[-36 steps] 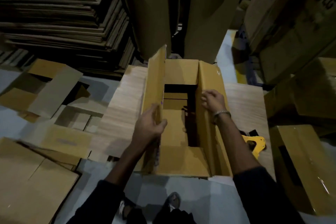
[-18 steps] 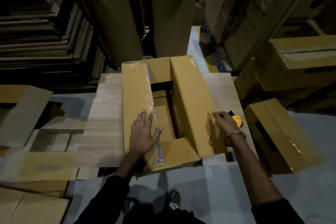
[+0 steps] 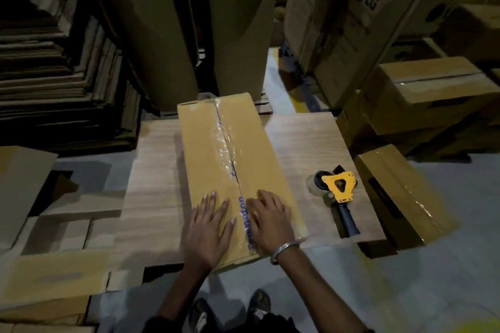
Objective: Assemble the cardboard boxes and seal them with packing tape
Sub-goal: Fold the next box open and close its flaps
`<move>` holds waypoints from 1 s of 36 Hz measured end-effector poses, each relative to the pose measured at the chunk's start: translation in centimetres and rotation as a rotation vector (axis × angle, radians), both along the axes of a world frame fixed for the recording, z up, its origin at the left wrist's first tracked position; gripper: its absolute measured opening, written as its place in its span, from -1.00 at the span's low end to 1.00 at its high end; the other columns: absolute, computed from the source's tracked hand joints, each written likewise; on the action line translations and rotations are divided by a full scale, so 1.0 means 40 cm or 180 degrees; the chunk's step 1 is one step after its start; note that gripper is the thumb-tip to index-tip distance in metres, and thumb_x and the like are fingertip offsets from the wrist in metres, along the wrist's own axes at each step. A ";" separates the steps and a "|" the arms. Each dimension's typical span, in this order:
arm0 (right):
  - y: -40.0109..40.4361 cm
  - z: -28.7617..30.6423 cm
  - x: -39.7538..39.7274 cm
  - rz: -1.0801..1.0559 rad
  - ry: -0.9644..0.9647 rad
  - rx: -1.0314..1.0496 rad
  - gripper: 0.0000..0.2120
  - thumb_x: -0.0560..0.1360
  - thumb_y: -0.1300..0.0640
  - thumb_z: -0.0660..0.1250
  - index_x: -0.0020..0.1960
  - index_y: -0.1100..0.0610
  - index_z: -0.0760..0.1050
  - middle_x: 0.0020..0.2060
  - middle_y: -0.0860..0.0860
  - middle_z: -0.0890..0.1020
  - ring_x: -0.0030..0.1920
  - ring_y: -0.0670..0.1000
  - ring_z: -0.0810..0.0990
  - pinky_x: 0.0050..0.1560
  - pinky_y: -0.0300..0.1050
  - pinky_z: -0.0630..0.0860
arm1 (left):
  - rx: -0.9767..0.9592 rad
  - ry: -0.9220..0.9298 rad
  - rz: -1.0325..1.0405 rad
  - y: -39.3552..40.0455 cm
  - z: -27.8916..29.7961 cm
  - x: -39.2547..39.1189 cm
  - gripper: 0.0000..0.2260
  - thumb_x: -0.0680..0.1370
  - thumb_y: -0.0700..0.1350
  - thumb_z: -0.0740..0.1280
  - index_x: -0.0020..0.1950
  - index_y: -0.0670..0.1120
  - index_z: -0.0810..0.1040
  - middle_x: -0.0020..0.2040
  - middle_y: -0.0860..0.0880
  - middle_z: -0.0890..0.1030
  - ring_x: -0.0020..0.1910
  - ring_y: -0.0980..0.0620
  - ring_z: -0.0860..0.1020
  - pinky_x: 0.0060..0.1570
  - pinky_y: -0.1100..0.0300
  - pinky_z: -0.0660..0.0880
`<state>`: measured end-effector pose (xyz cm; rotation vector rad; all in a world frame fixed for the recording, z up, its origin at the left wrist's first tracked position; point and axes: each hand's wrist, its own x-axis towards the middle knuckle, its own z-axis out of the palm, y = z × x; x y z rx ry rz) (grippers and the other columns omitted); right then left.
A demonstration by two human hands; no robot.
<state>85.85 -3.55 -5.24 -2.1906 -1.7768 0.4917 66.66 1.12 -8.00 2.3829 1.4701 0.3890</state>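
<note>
A long brown cardboard box (image 3: 205, 149) lies on a wooden board (image 3: 305, 143), both top flaps folded shut and meeting along a centre seam with old clear tape and blue print. My left hand (image 3: 209, 227) presses flat on the left flap near the box's near end. My right hand (image 3: 270, 220), a metal bangle on its wrist, presses flat on the right flap beside it. A yellow tape dispenser (image 3: 339, 188) with a black handle lies on the board to the right of the box, untouched.
Stacks of flattened cardboard (image 3: 59, 76) rise at the left. Loose flat sheets (image 3: 54, 276) cover the floor at lower left. Taped boxes (image 3: 400, 194) and large printed cartons (image 3: 351, 21) crowd the right. Tall upright cardboard (image 3: 235, 21) stands behind the box. My shoes (image 3: 259, 303) show below.
Both long flaps have been folded down, closing the open box. My right hand came back from the tape dispenser onto the right flap. The view tilted downward.
</note>
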 end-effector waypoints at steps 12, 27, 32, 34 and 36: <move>-0.029 -0.024 0.006 -0.0671 0.0723 0.0654 -0.66 0.59 -0.01 0.25 0.32 -0.04 0.60 0.40 -0.03 0.52 0.46 0.04 0.41 0.36 0.02 0.35 | 0.0031 -0.0148 0.0175 -0.010 0.012 0.032 -0.51 0.63 0.13 0.20 0.50 -0.03 0.52 0.60 -0.19 0.37 0.59 -0.23 0.30 0.53 -0.19 0.18; -0.126 -0.266 0.529 -0.2538 0.0230 -0.0589 -0.51 0.60 -0.02 0.36 0.41 0.21 0.36 0.27 0.25 0.45 0.32 0.33 0.41 0.13 0.26 0.46 | 0.0207 -0.1282 -0.0269 -0.048 0.046 0.277 -0.74 0.59 -0.11 0.37 0.28 -0.05 0.64 0.35 0.00 0.60 0.36 -0.08 0.54 0.30 -0.07 0.47; -0.110 -0.356 0.629 -0.2349 0.0291 -0.1411 -0.24 0.60 -0.20 0.37 0.61 0.14 0.16 0.45 0.21 0.35 0.47 0.30 0.33 0.35 0.31 0.35 | 0.0362 -0.0877 -0.0309 -0.058 0.016 0.338 -0.69 0.58 -0.11 0.42 0.31 -0.11 0.64 0.40 -0.09 0.58 0.37 -0.14 0.53 0.36 -0.09 0.43; -0.103 -0.376 0.639 -0.2374 0.0280 -0.1439 -0.28 0.62 -0.18 0.35 0.60 0.15 0.18 0.45 0.22 0.38 0.45 0.31 0.36 0.34 0.30 0.37 | 0.0284 -0.0715 -0.0271 -0.061 0.007 0.343 -0.69 0.59 -0.09 0.40 0.33 -0.10 0.63 0.44 -0.09 0.55 0.40 -0.15 0.51 0.40 -0.12 0.41; -0.099 -0.396 0.644 -0.2462 0.0315 -0.1288 -0.39 0.66 -0.11 0.31 0.55 0.20 0.23 0.38 0.25 0.45 0.37 0.33 0.45 0.26 0.29 0.47 | 0.0247 -0.0678 -0.0215 -0.067 0.000 0.341 -0.68 0.61 -0.07 0.37 0.36 -0.09 0.62 0.48 -0.08 0.53 0.44 -0.14 0.48 0.42 -0.16 0.39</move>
